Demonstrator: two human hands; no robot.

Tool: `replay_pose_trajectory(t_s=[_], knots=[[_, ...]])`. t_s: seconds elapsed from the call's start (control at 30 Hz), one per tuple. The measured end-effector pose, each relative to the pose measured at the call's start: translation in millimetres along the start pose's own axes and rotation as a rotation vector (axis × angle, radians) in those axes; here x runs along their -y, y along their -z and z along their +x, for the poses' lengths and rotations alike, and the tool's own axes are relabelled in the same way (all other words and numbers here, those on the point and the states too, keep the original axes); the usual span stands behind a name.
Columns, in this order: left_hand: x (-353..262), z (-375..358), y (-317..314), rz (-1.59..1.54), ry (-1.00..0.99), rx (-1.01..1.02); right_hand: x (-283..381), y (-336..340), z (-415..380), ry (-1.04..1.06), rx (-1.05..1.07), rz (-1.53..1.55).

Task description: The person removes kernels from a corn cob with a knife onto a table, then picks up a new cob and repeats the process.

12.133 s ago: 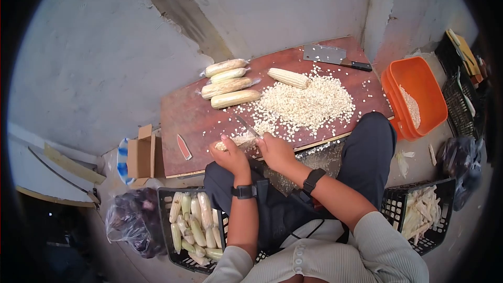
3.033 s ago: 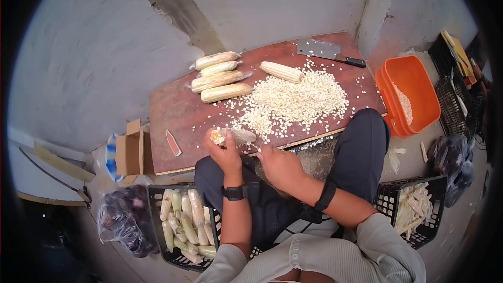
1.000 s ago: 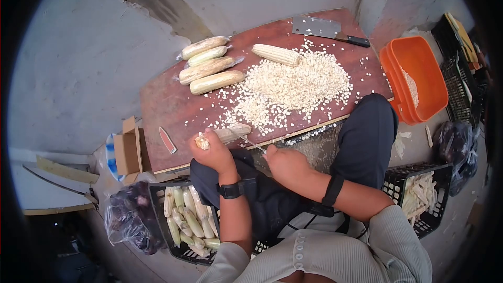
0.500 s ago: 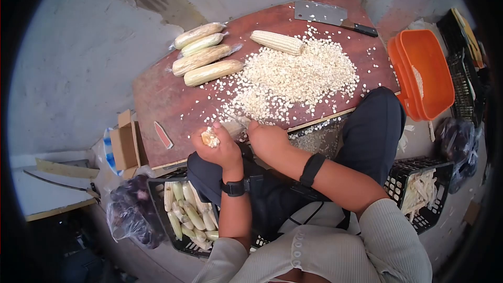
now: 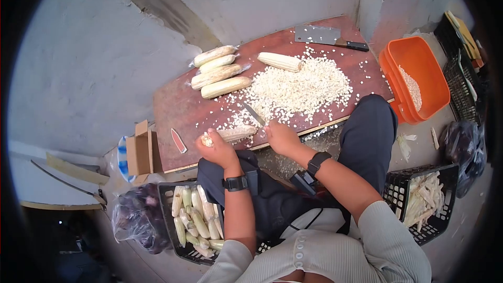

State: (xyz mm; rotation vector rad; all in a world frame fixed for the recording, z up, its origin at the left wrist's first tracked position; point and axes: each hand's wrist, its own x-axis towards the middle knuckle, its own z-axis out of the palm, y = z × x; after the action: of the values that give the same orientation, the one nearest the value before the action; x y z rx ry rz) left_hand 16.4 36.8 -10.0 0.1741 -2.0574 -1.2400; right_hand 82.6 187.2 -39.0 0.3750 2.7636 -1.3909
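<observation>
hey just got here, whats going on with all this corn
A person sits at a reddish table, holding a corn cob in the left hand and a knife in the right hand. The blade points over loose kernels heaped on the table. One ear lies at the heap's far edge, four more lie to its left, and a cleaver rests near the back.

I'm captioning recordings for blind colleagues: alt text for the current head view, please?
The person's left hand grips a corn cob at a table, while the right hand holds a knife. Beyond them lie heaped loose kernels, five more cobs and a cleaver.
</observation>
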Motion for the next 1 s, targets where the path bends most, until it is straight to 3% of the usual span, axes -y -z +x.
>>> replay_pose_trajectory(t_s=[0.1, 0.23, 0.33, 0.43, 0.83, 0.93, 1.0], knots=[[-11.4, -1.8, 1.1, 0.016, 0.033, 0.013, 6.7, 20.9, -17.3, 0.066, 0.008, -0.165], [-14.5, -5.0, 1.8, 0.029, 0.081, 0.035, 23.9, 21.2, -36.1, 0.304, -0.05, -0.29], [-15.8, -4.0, 2.3, 0.032, 0.083, 0.042, 20.8, 11.3, -43.1, 0.287, -0.113, -0.362], [-15.8, -5.2, 3.2, 0.041, 0.052, 0.059, 26.2, 19.6, -49.1, 0.167, -0.019, -0.362], [-15.3, 0.7, -1.3, -0.076, 0.083, 0.086, 11.0, 2.7, -21.4, 0.203, 0.069, -0.459], [-12.6, 3.9, 0.7, -0.093, 0.094, 0.105, 13.5, -5.5, -7.0, 0.247, 0.02, -0.445], [-16.6, 4.3, -0.8, -0.078, 0.062, 0.119, 22.3, -7.7, 6.1, 0.206, 0.108, -0.336]])
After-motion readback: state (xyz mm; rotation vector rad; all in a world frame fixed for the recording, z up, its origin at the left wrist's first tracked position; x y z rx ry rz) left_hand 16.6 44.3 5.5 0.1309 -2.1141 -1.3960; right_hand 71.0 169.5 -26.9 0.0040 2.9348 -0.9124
